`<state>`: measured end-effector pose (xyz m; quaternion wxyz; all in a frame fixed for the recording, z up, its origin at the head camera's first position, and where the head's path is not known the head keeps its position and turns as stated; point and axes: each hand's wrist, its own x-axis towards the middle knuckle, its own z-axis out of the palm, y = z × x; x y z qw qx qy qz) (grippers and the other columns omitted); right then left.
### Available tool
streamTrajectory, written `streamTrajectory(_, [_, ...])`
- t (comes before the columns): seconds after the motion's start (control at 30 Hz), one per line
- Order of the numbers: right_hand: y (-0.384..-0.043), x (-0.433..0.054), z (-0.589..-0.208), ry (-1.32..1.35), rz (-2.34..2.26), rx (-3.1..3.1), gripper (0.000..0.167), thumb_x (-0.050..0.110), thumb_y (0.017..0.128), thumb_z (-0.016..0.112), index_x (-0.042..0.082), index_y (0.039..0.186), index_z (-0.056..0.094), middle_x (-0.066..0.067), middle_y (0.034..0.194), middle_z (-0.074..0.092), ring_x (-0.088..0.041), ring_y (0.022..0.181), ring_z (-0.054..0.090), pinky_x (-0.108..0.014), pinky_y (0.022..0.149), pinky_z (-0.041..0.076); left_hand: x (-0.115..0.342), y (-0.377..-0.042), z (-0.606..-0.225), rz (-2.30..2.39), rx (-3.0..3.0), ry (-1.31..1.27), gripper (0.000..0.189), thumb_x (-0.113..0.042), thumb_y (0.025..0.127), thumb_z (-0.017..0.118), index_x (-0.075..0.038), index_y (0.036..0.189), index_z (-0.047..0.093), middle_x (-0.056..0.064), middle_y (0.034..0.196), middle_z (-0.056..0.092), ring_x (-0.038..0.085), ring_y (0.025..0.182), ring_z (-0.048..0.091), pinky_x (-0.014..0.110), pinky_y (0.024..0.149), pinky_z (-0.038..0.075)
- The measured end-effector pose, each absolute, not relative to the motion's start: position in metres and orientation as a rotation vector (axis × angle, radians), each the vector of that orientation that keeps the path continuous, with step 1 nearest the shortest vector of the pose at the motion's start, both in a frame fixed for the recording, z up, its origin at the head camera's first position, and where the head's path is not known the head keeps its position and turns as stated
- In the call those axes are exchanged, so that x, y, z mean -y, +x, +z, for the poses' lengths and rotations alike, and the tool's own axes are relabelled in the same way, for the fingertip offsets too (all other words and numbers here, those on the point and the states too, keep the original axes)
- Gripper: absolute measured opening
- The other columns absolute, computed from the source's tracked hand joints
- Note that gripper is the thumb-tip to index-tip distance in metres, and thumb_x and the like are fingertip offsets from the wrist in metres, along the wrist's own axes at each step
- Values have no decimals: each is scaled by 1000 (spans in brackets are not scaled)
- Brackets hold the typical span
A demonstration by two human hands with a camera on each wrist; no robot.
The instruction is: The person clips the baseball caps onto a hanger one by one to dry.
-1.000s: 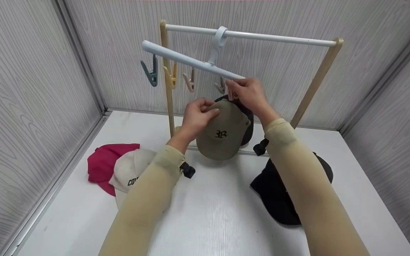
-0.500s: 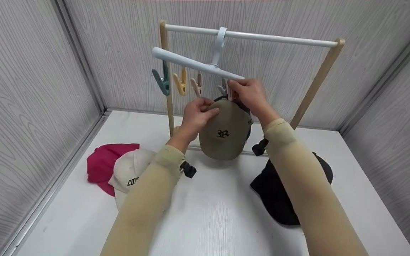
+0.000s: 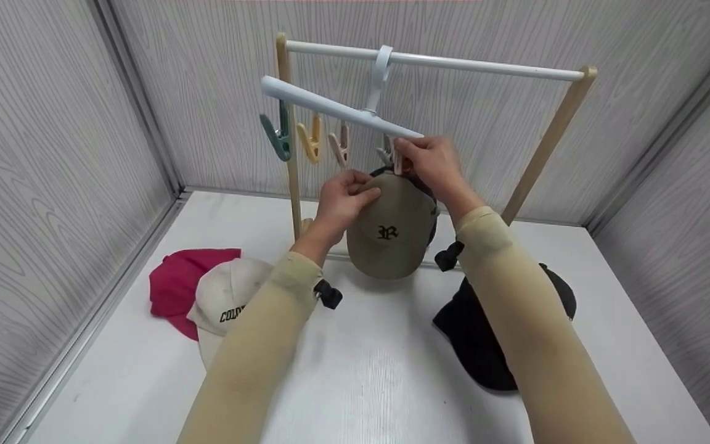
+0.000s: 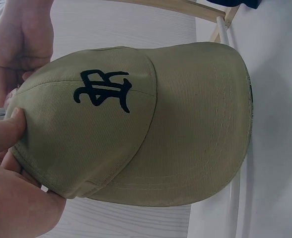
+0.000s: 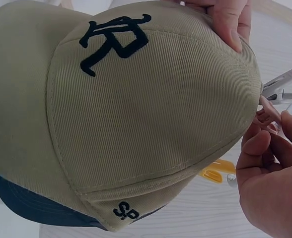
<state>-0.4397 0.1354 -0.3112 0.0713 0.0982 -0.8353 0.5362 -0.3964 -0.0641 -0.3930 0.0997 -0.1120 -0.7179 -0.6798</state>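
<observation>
An olive-green baseball cap (image 3: 389,253) with a dark embroidered letter hangs brim-down under a pale blue clip hanger (image 3: 342,113). My left hand (image 3: 344,203) pinches the cap's crown, thumb on the outside. At the crown's top, my right hand (image 3: 435,163) pinches a pink clothespin (image 5: 267,114); whether its jaws bite the fabric is hidden. Just beside it in the right wrist view is a grey clothespin (image 5: 282,84). Behind the olive cap, a dark cap (image 5: 36,206) shows only partly.
Green (image 3: 278,135), yellow (image 3: 310,143) and beige (image 3: 339,148) clothespins dangle from the hanger's left half. The hanger hooks over a rack's white rail (image 3: 484,63). On the white table (image 3: 367,370) lie red (image 3: 176,283) and cream (image 3: 219,299) caps at left, a black cap (image 3: 478,336) at right.
The hanger's left end has swung rightward and lower, then risen slightly, its clothespins moving along. The olive cap has shifted a little right, covering more of the dark cap. Both hands keep their grips.
</observation>
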Motion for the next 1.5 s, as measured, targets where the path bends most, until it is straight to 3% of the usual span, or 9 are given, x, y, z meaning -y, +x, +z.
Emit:
streamTrajectory(0.27, [-438, -136, -311, 295, 1627, 2518, 36, 38, 111, 71, 8, 95, 83, 0, 78, 65, -14, 71, 56, -28, 65, 47, 66, -397, -392, -2014, 2113, -342, 17, -9, 103, 81, -6, 119, 74, 8, 110, 82, 21, 99, 69, 34, 88, 53])
streamTrajectory(0.87, [-440, -133, -310, 247, 1640, 2536, 29, 36, 113, 69, 11, 105, 82, 2, 83, 66, -12, 74, 58, -27, 66, 48, 61, -399, -392, -2120, 2082, -271, 21, -11, 105, 80, -7, 125, 74, 8, 119, 80, 24, 109, 73, 41, 101, 58])
streamTrajectory(1.33, [-438, -135, -311, 184, 1613, 2529, 30, 37, 113, 69, 11, 110, 84, 2, 85, 65, -12, 77, 56, -29, 67, 44, 47, -396, -387, -2147, 2016, -187, 20, -6, 104, 80, -2, 123, 76, 11, 121, 80, 23, 112, 77, 38, 101, 60])
streamTrajectory(1.5, [-438, -136, -312, 212, 1623, 2522, 31, 36, 113, 69, 9, 103, 82, 2, 80, 61, -13, 75, 53, -29, 65, 43, 46, -394, -384, -2121, 2015, -155, 18, -4, 102, 80, 0, 120, 76, 13, 119, 80, 24, 111, 77, 38, 98, 61])
